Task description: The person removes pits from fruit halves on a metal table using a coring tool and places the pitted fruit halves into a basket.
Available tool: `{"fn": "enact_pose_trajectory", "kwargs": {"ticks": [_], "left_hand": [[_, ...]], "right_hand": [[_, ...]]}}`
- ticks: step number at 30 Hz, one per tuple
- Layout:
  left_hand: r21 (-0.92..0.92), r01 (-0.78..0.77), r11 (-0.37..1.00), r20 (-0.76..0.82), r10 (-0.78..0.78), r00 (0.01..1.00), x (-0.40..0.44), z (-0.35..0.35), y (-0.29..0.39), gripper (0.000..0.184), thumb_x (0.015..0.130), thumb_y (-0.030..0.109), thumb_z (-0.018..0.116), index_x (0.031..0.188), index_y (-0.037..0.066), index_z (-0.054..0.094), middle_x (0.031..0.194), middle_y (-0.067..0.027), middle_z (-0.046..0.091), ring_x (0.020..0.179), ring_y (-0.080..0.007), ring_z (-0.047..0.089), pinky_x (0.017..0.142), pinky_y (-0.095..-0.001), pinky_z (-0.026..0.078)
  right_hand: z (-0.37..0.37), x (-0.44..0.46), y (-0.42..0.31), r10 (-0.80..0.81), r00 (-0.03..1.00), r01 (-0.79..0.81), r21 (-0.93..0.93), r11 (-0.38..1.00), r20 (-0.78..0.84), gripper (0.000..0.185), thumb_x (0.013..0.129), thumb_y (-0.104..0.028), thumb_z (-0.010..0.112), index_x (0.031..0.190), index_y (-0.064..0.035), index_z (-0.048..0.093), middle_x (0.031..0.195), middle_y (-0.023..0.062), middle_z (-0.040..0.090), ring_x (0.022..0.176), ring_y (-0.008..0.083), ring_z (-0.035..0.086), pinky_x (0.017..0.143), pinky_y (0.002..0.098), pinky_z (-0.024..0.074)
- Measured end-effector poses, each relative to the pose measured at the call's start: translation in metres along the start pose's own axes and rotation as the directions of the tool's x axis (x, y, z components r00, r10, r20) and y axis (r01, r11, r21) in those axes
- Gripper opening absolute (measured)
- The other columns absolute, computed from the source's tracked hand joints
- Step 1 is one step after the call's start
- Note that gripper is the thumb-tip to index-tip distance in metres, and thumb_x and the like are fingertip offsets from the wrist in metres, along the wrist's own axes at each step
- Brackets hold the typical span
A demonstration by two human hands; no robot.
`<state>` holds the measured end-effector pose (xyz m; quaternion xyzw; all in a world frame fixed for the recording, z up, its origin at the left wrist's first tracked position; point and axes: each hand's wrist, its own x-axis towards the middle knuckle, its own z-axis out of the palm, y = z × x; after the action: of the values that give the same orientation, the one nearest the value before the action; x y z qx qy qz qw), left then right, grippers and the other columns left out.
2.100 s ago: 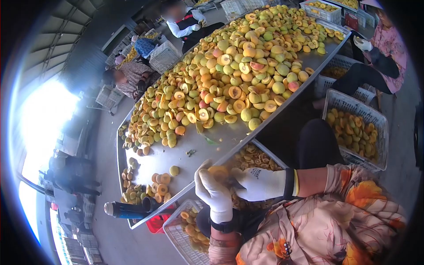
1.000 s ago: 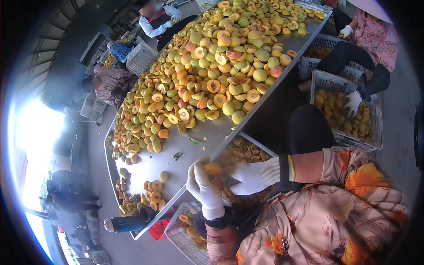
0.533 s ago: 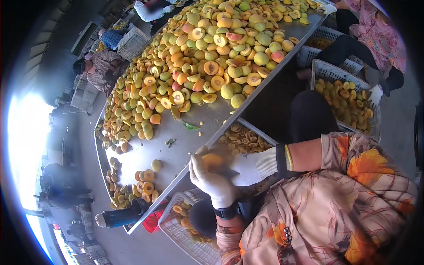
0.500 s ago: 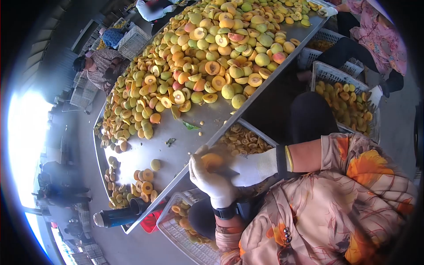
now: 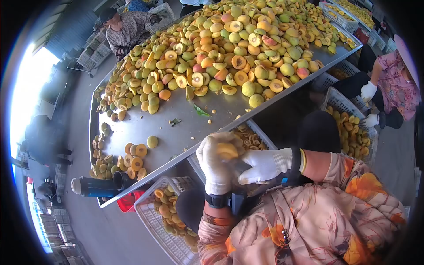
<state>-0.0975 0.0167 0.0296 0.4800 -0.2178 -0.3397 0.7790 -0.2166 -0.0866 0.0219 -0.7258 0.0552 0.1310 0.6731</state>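
My gloved left hand (image 5: 213,161) is closed around a yellow-orange peach half (image 5: 226,151), cut side partly showing. Close against it, my gloved right hand (image 5: 267,166) has its fingers curled around a small greyish thing that is blurred and partly hidden. Both hands are in front of the table edge, above a crate (image 5: 258,128) of cut pieces. On the metal table (image 5: 154,128) lies a big heap of peaches (image 5: 207,48), many of them halved. A smaller group of halves (image 5: 136,162) sits near the table's left corner.
A white crate (image 5: 140,207) of peach halves stands at lower left, beside a red container (image 5: 128,202) and a blue flask (image 5: 95,186). Another crate (image 5: 331,95) of halves is at right, near a gloved co-worker (image 5: 397,88). Another person (image 5: 128,31) sits beyond the table.
The view has shifted, so the table appears lower on its left side and more of the co-worker at right shows. My hands remain together around the peach half.
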Motion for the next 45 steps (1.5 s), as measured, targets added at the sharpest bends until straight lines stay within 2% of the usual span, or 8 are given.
{"fn": "enact_pose_trajectory", "kwargs": {"ticks": [15, 18, 22, 26, 30, 33, 37, 45], "left_hand": [[0.39, -0.399, 0.83, 0.357, 0.263, 0.896, -0.013, 0.028, 0.018, 0.04, 0.098, 0.03, 0.061, 0.104, -0.008, 0.071, 0.089, -0.013, 0.074, 0.072, -0.0174, 0.069, 0.068, -0.0273, 0.055], [0.339, -0.27, 0.901, 0.245, 0.193, 0.95, -0.02, 0.04, 0.022, 0.052, 0.099, 0.046, 0.059, 0.096, -0.005, 0.071, 0.081, -0.0103, 0.072, 0.067, -0.0161, 0.066, 0.062, -0.0255, 0.052], [0.098, -0.052, 0.994, -0.076, 0.059, 0.995, -0.029, 0.036, 0.016, 0.056, 0.102, 0.053, 0.054, 0.11, -0.002, 0.066, 0.092, -0.0115, 0.071, 0.077, -0.0192, 0.066, 0.073, -0.0307, 0.055], [0.11, -0.058, 0.992, -0.296, 0.088, 0.951, -0.033, -0.035, 0.014, 0.048, 0.105, 0.043, 0.055, 0.122, -0.002, 0.06, 0.106, -0.0147, 0.067, 0.087, -0.0242, 0.066, 0.078, -0.0337, 0.057], [0.728, 0.215, 0.651, -0.482, 0.263, 0.836, -0.063, -0.141, 0.058, 0.04, 0.103, 0.036, 0.056, 0.112, -0.003, 0.066, 0.094, -0.0137, 0.068, 0.079, -0.025, 0.065, 0.075, -0.0362, 0.054], [0.782, 0.449, -0.433, -0.259, 0.429, 0.865, -0.067, -0.176, 0.07, 0.039, 0.095, 0.026, 0.066, 0.119, -0.003, 0.066, 0.118, -0.0187, 0.065, 0.109, -0.0339, 0.06, 0.089, -0.0442, 0.051], [0.981, 0.111, 0.16, -0.16, 0.338, 0.927, 0.033, -0.163, 0.051, 0.044, 0.09, 0.023, 0.072, 0.123, -0.005, 0.065, 0.113, -0.0211, 0.066, 0.104, -0.0338, 0.064, 0.091, -0.0429, 0.051], [0.992, 0.033, 0.12, -0.01, -0.185, 0.983, 0.233, 0.014, -0.08, 0.059, 0.084, 0.042, 0.074, 0.119, -0.006, 0.067, 0.096, -0.022, 0.074, 0.088, -0.0337, 0.072, 0.081, -0.0409, 0.055]], "right_hand": [[-0.003, -0.048, -0.005, -0.038, 0.985, -0.003, 0.237, 0.972, 0.17, 0.022, 0.089, -0.017, 0.066, 0.104, -0.0033, 0.058, 0.067, -0.0002, 0.053, 0.053, 0.0102, 0.05, 0.047, 0.028, 0.0404], [0.006, -0.047, 0.001, -0.214, 0.977, 0.207, 0.161, 0.965, 0.027, 0.023, 0.089, -0.015, 0.064, 0.108, -0.0054, 0.056, 0.058, -0.002, 0.048, 0.043, 0.0085, 0.044, 0.039, 0.027, 0.0347], [0.003, -0.059, -0.01, -0.058, 0.963, -0.091, 0.522, 0.848, 0.263, 0.017, 0.088, -0.015, 0.066, 0.098, -0.0044, 0.058, 0.059, -0.0008, 0.051, 0.046, 0.0096, 0.047, 0.042, 0.0263, 0.0371], [0.007, -0.042, 0.0, -0.081, 0.97, 0.048, 0.147, 0.988, 0.228, 0.02, 0.086, -0.018, 0.065, 0.093, -0.0004, 0.063, 0.066, 0.0072, 0.062, 0.054, 0.019, 0.06, 0.05, 0.0324, 0.0465], [-0.002, -0.036, 0.04, -0.005, 0.999, -0.025, -0.601, 0.799, -0.048, 0.031, 0.084, -0.021, 0.063, 0.103, 0.0026, 0.065, 0.087, 0.0204, 0.071, 0.081, 0.035, 0.071, 0.071, 0.045, 0.0542], [-0.009, -0.031, 0.047, -0.003, 0.999, -0.014, -0.407, 0.913, -0.041, 0.034, 0.083, -0.021, 0.063, 0.107, 0.0025, 0.063, 0.091, 0.0244, 0.071, 0.09, 0.0401, 0.07, 0.078, 0.0481, 0.0534], [-0.017, -0.02, 0.06, 0.055, 0.998, -0.057, -0.42, 0.906, -0.016, 0.035, 0.083, -0.022, 0.062, 0.109, 0.0024, 0.062, 0.095, 0.026, 0.07, 0.094, 0.0426, 0.068, 0.081, 0.0487, 0.0526], [-0.018, -0.019, 0.078, 0.046, 0.997, -0.009, -0.485, 0.874, 0.065, 0.03, 0.092, -0.026, 0.061, 0.109, -0.0012, 0.06, 0.09, 0.022, 0.069, 0.086, 0.0423, 0.068, 0.074, 0.0507, 0.0523]]}}
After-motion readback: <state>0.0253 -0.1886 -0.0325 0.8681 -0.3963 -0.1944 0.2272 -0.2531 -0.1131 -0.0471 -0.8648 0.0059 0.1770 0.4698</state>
